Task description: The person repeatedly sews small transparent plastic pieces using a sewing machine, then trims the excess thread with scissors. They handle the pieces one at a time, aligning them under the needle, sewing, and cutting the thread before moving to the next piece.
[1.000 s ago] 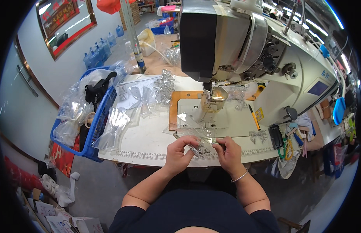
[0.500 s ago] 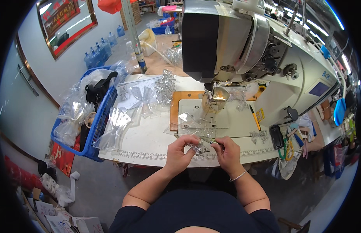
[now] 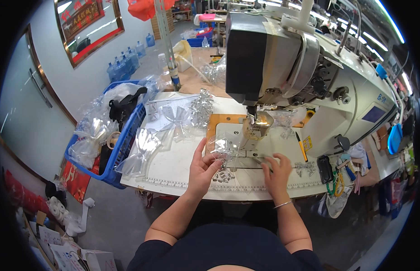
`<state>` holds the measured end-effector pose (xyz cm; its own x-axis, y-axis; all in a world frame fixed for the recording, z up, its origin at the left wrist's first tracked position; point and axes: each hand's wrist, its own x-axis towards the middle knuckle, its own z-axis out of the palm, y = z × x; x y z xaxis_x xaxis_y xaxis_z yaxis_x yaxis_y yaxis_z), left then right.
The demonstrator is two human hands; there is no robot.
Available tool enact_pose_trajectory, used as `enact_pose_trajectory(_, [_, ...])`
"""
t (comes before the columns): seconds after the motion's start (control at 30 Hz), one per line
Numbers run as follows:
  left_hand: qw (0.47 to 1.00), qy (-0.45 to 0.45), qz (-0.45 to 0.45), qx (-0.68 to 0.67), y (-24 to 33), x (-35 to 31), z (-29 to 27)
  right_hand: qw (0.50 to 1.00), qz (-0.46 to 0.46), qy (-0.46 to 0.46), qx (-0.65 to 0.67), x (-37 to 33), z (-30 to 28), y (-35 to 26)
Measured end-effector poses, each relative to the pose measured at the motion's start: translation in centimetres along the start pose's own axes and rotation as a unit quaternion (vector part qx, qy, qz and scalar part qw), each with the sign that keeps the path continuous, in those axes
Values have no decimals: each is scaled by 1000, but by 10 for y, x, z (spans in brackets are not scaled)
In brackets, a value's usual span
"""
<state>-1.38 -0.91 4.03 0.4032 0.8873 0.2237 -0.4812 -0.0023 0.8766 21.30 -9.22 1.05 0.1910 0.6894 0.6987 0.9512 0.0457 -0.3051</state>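
Note:
My left hand (image 3: 203, 171) pinches a clear plastic piece (image 3: 227, 145) between thumb and fingers, in front of the sewing machine (image 3: 305, 67). Its forefinger points up, away from the others. To the right, my right hand (image 3: 277, 174) is curled over the table front, fingers closed around a slim tool (image 3: 267, 165) whose kind I cannot make out. Small shiny metal pieces (image 3: 223, 176) lie on the table between the hands. The machine's needle area (image 3: 259, 123) is just beyond them.
A blue basket (image 3: 111, 174) with plastic bags and black straps stands at the left. Clear plastic pieces (image 3: 144, 149) and a silvery heap (image 3: 202, 108) lie left of the machine. A yellow-and-black pen (image 3: 302, 147) and scissors (image 3: 340, 176) are at the right.
My hands have parted: the left has moved slightly left with the plastic piece, the right away to the right with the slim tool. The whole view has shifted slightly.

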Motion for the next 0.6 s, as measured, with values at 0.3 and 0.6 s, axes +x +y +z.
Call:
enact_pose_trajectory(0.3, [990,94,-38,98,-5,-11,-8,675,249,-261,644,42,25,-74])
enact_pose_trajectory(0.6, [983,54,-120,-130,-8,-13,-28,563,271,-353,697,68,36,-79])
